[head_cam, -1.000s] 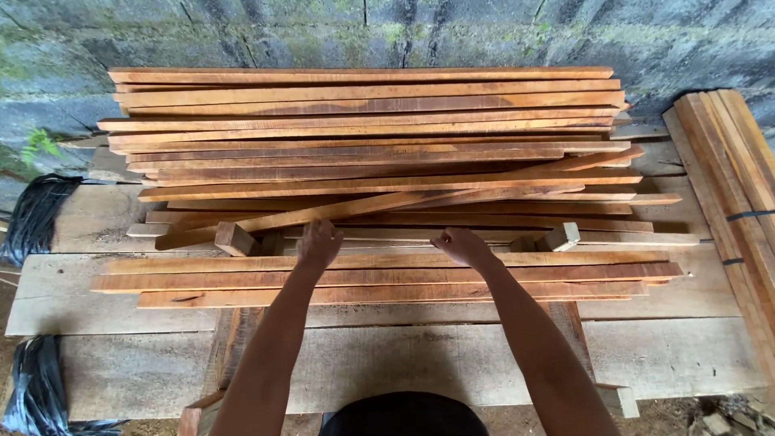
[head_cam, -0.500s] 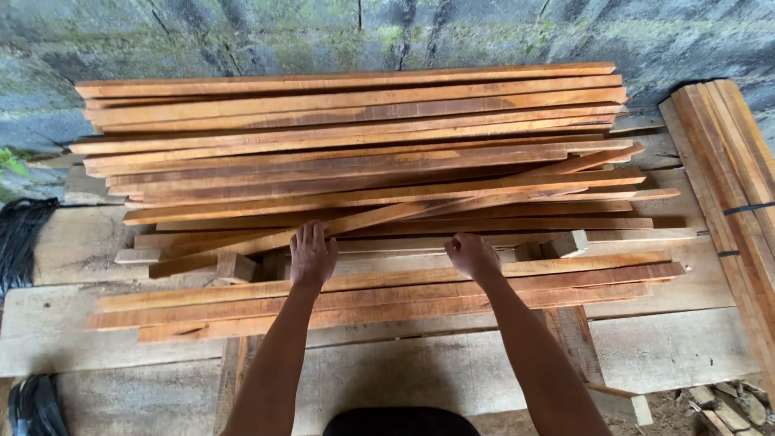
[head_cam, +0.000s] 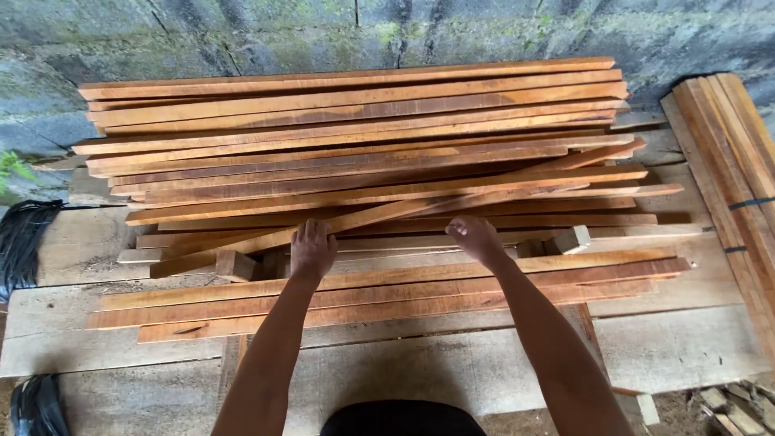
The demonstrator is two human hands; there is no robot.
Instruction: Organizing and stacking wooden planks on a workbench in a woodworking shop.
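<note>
— Fingers (head_cam: 320, 232) of the left hand (head_cam: 312, 252) are curled over the upper edge of a slanting slat (head_cam: 379, 215), and they look closed on it; the right hand (head_cam: 476, 238) has its fingers (head_cam: 460, 227) hooked down at the same gap in the stack, but I cannot tell whether they grip that slat or one of the paler slats (head_cam: 420, 243) under it.

— So how should the grip be handled?

— I'd judge that both hands should take the same piece, spread well apart along it, and lift evenly so neither end drags across its neighbours. It lies crosswise over others, so raising it straight up before sliding seems wiser than pulling it sideways.

— Where does it sit?

— Near the middle of the bench (head_cam: 452, 367), at the front foot of the big pile of slats (head_cam: 355, 133) stacked toward the far edge by the stone wall (head_cam: 242, 32). Three slats (head_cam: 387, 289) lie apart in front, closer to the near edge.

— And its direction?

— Its long axis runs left to right along the bench, but skewed: the left end dips toward the near-left corner beside a small wood block (head_cam: 235, 265), the right end climbs toward the far-right corner. The pile runs nearly parallel to the far edge.

— Anything else?

— A strapped bundle of boards (head_cam: 731, 186) lies at the right edge, black plastic (head_cam: 24, 242) at the left.
</note>
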